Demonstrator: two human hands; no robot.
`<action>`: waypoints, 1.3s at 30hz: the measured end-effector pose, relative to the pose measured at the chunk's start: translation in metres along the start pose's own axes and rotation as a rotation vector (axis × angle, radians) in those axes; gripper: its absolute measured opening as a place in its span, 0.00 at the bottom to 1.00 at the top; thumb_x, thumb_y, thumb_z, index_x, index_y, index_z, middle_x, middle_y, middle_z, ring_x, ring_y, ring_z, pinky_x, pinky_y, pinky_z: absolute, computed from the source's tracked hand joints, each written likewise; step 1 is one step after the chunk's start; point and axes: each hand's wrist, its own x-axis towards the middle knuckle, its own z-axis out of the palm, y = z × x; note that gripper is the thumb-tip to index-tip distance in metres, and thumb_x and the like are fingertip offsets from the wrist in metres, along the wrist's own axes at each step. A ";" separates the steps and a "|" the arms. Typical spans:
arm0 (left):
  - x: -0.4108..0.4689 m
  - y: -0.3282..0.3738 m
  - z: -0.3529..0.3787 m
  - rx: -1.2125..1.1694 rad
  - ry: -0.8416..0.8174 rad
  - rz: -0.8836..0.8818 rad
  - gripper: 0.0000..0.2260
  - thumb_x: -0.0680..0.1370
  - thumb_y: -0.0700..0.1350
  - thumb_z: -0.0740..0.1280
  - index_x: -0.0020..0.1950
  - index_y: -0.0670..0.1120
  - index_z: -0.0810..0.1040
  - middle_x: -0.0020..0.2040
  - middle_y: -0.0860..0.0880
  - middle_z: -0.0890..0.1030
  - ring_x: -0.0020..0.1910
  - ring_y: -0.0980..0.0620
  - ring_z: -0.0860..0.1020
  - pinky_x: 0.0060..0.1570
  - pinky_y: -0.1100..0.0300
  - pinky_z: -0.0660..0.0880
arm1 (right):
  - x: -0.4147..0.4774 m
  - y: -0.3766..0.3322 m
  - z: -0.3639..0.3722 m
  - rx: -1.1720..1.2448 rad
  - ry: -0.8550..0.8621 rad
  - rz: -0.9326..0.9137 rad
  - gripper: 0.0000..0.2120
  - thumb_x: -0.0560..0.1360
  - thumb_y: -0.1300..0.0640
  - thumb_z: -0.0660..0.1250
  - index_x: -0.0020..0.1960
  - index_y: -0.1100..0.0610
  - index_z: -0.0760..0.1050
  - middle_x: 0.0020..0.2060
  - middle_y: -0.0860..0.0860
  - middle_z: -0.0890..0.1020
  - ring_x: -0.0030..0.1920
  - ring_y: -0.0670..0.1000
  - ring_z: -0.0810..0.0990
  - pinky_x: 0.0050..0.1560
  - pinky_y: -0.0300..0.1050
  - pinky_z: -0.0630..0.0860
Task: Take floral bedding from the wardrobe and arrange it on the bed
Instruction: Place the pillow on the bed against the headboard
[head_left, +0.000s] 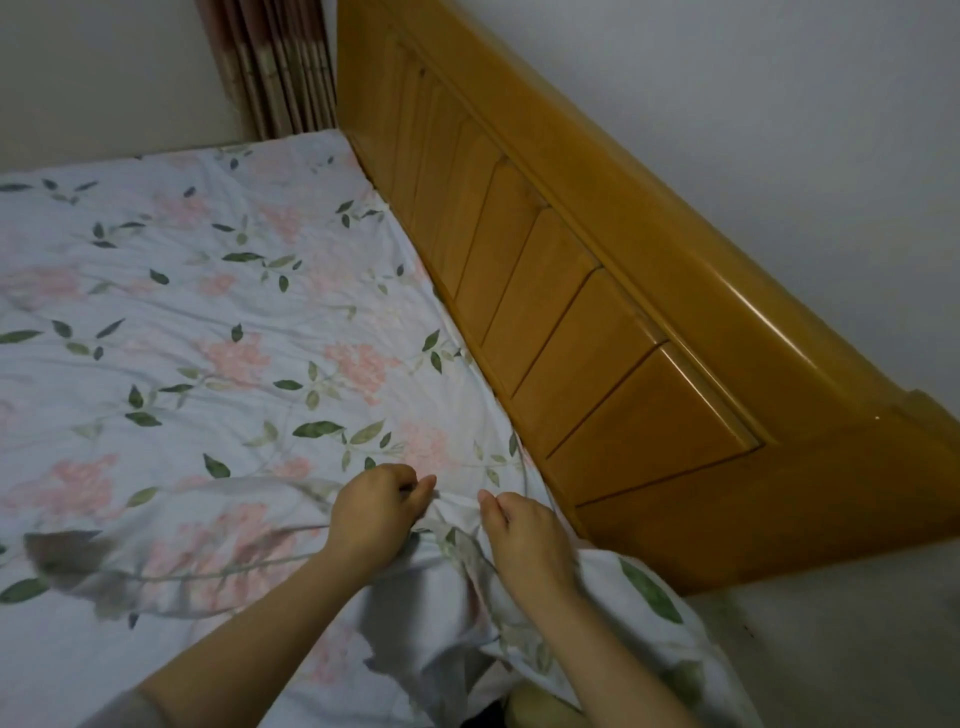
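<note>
We log the floral sheet (234, 322) spread flat, its right edge butting the headboard (571, 332). It reaches ahead and to the left of our hands, and its near corner droops under our wrists. Left hand (374, 514) and right hand (524, 540) sit close, slightly apart, each pinching one raised fold of the sheet. The headboard's long axis runs diagonally away toward the curtain (280, 67); the right hand is nearer to it. We judge the next tug goes toward that corner. Count: one sheet, one headboard, one curtain, two hands.
</note>
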 end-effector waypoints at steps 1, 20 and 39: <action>0.006 0.002 0.001 -0.001 0.005 -0.017 0.22 0.77 0.52 0.63 0.26 0.45 0.63 0.24 0.45 0.69 0.26 0.47 0.71 0.27 0.56 0.61 | 0.006 0.002 0.000 0.001 0.005 -0.004 0.22 0.80 0.45 0.52 0.44 0.59 0.76 0.42 0.56 0.82 0.39 0.52 0.73 0.37 0.43 0.59; 0.131 -0.002 0.031 0.002 0.157 -0.025 0.15 0.75 0.49 0.67 0.32 0.41 0.75 0.33 0.46 0.72 0.34 0.47 0.71 0.35 0.56 0.66 | 0.103 0.018 0.060 0.358 0.229 0.081 0.17 0.80 0.49 0.58 0.34 0.54 0.71 0.26 0.46 0.69 0.27 0.44 0.67 0.27 0.35 0.59; -0.032 -0.126 0.102 -0.272 0.072 -0.689 0.08 0.74 0.50 0.67 0.48 0.46 0.79 0.44 0.48 0.80 0.44 0.50 0.78 0.43 0.59 0.71 | 0.099 0.098 0.134 0.156 -0.448 0.149 0.05 0.77 0.55 0.63 0.50 0.54 0.76 0.46 0.50 0.80 0.48 0.50 0.78 0.42 0.35 0.70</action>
